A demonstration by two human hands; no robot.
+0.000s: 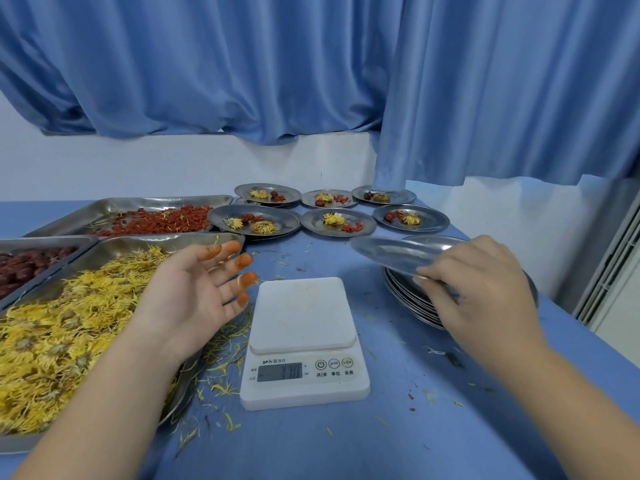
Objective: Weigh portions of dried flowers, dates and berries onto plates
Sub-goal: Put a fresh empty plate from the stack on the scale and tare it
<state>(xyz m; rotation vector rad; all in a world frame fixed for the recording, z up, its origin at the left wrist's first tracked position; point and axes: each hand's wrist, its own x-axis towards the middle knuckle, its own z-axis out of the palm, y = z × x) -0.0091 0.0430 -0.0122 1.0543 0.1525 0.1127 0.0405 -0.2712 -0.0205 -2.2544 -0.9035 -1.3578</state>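
Head view: scale (pixel 301 313), buttons marked 开/关, 单位, 去皮, sits centre on blue cloth (pixel 415 427). At 2 o'clock my right hand (pixel 485 289) pinches a plate (pixel 391 252); at 9 my left hand (pixel 194 292) lies spread open. Blue curtains (pixel 242 64) at 12.

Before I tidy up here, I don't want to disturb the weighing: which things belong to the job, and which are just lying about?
Job: scale, plate in right hand, stack of plates, flower tray, berry tray, date tray, filled plates.
Lying about: loose petals on the tablecloth, blue curtain.
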